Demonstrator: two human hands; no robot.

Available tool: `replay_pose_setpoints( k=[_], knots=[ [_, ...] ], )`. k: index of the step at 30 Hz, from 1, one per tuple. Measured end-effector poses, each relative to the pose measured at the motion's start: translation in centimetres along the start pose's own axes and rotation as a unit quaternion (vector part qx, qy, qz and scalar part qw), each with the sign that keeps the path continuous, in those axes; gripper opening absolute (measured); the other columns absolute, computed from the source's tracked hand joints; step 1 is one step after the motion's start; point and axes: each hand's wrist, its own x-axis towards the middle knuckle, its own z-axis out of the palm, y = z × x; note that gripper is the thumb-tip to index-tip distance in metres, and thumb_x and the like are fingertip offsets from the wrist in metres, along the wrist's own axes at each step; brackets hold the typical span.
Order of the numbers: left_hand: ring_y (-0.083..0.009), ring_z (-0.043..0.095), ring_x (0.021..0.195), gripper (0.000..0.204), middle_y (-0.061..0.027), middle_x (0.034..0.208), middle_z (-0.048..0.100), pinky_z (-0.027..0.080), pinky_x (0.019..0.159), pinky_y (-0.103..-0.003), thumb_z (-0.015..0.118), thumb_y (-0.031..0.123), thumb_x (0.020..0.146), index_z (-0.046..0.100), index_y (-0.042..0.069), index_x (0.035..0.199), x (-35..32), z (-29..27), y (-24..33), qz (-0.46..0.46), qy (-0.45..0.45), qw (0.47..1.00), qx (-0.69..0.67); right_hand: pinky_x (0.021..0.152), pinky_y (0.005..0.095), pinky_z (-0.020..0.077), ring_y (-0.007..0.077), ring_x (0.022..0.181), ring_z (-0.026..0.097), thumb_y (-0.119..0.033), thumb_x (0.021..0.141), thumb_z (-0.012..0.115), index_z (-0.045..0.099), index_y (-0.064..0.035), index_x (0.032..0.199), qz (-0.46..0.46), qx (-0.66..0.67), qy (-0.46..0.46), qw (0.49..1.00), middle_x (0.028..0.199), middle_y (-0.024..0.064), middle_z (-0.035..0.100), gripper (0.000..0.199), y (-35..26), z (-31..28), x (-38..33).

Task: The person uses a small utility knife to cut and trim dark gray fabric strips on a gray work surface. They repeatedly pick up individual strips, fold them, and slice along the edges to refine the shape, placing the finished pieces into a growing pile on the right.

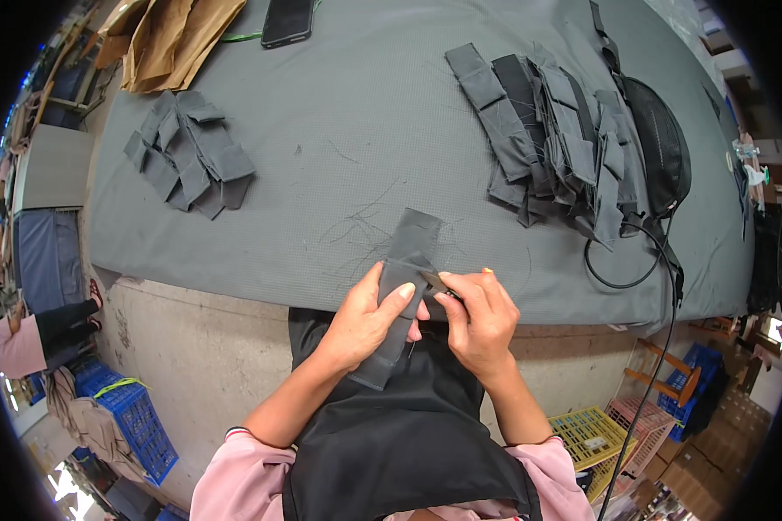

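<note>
A sewing workshop: the grey padded bench (339, 113) carries stacks of cut fabric pieces (554, 139), with plastic crates (135, 417) on the floor below it.

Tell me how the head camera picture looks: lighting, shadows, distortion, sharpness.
Head view: even, soft light on the grey table cover, with no hard shadows or glare; strong fisheye bending curves the table's edges, and the corners are black. The left hand, the right hand and the grey fabric piece they hold look sharp; the blue crates near the rim look stretched and softer.
</note>
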Motion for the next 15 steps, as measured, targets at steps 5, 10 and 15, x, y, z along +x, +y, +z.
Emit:
replay_pose_setpoints(
  k=[5,10,15],
  knots=[
    [-0.0122,0.060,0.064,0.024,-0.0085,0.083,0.061,0.053,0.061,-0.026,0.049,0.015,0.096,0.045,0.000,0.114,0.1,0.1,-0.2,0.010,0.000,0.999,0.031,0.054,0.0306,0.0435,0.0193,0.059,0.056,-0.003,0.071,0.071,0.065,-0.0039,0.094,0.065,0.065,-0.024,0.995,0.076,0.0051,0.060,0.024,-0.4,-0.3,0.1],
    [-0.0106,0.059,0.067,0.023,-0.0073,0.088,0.060,0.053,0.062,-0.026,0.047,0.013,0.097,0.043,0.000,0.115,0.3,0.1,-0.6,0.044,0.017,0.994,0.098,0.054,0.0306,0.0448,0.0203,0.059,0.056,-0.002,0.071,0.071,0.065,-0.0043,0.096,0.053,0.097,-0.011,0.994,0.077,0.0052,0.058,0.026,-1.0,0.0,0.8],
    [-0.0158,0.063,0.067,0.049,-0.0132,0.089,0.063,0.053,0.064,-0.029,0.045,0.011,0.096,0.025,-0.009,0.135,0.3,0.0,-1.3,0.063,0.034,0.983,0.172,0.052,0.0299,0.0445,0.0194,0.058,0.056,-0.003,0.070,0.071,0.065,-0.0048,0.097,0.015,0.048,-0.015,0.999,0.077,0.0053,0.057,0.028,-1.5,1.0,1.4]
  ],
)
